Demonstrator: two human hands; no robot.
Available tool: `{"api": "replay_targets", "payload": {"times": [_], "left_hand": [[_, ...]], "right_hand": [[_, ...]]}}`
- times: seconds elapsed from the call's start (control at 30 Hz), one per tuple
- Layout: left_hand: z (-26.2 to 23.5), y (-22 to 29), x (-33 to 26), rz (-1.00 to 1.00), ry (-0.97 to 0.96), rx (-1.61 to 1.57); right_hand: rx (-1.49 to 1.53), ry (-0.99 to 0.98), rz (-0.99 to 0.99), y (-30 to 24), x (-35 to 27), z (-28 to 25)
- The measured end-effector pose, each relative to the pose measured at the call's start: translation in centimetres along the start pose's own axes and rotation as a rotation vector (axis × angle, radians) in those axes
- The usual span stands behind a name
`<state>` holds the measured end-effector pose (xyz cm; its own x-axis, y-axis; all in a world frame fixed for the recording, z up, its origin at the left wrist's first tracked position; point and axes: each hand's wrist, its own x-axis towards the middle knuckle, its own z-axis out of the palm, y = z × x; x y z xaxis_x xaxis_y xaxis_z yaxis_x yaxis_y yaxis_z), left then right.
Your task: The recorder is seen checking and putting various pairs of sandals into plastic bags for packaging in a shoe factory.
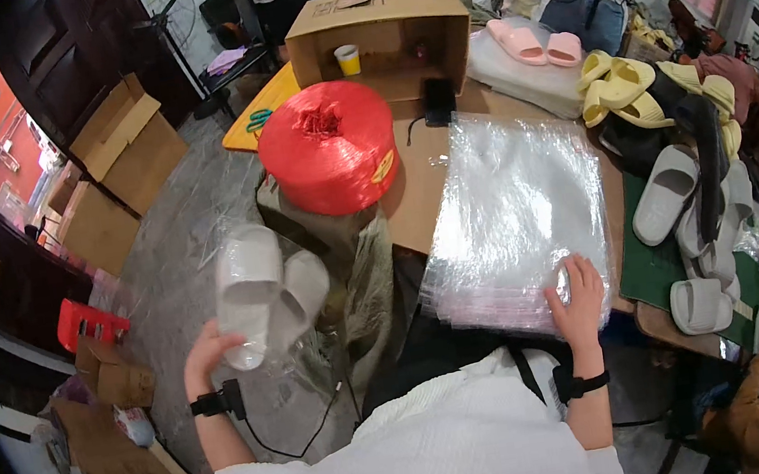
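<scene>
A big red spool of plastic twine [328, 148] sits at the tabletop's [413, 199] left edge, with an open cardboard box [380, 40] behind it holding a yellow cup [347, 59]. A black phone [438, 100] lies just in front of the box. Pink slippers [536, 42] rest further back, yellow slippers [618, 86] right of them, and grey slippers [691, 234] lie heaped on the right
</scene>
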<state>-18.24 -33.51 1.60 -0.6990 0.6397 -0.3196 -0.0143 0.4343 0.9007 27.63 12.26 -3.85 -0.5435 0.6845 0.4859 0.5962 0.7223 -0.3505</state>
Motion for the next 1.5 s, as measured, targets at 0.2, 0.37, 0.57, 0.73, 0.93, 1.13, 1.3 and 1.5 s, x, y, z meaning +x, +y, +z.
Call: {"api": "replay_targets", "payload": {"times": [0.2,0.37,0.57,0.73,0.93,1.13,1.3,1.5], "left_hand": [[10.7,-5.9,9.6,-0.019,-0.047,0.099],[21.5,-13.5,18.7,-0.103,-0.194,0.023],[26.9,-17.1,21.0,-0.502,0.340,-1.100],[20.0,-18.0,22.7,-0.446,0.721,-1.199],[11.1,-19.1,21.8,-0.004,0.922,-1.128],[17.0,-11.4,18.2,-0.276,0.162,-0.074],[24.1,-19.6,17.3,-0.324,-0.545,0.583],[29.6,-14.4,12.9,-0.165,-0.769,0.222]], "right_hand": [[0.003,-0.025,-0.020,0.5,-0.5,0.3],[0.005,-0.027,-0.031,0.1,-0.3,0.4],[-0.035,-0.054,0.009,0.5,-0.5,0.2],[-0.051,-0.040,-0.002,0.0,-0.5,0.0],[-0.021,-0.064,-0.054,-0.1,0.2,1.1],[-0.058,-0.045,0.008,-0.2,-0.5,0.0],[-0.055,-0.033,0.005,-0.5,-0.5,0.0],[-0.098,-0.019,0.026,1.0,-1.2,0.4]]}}
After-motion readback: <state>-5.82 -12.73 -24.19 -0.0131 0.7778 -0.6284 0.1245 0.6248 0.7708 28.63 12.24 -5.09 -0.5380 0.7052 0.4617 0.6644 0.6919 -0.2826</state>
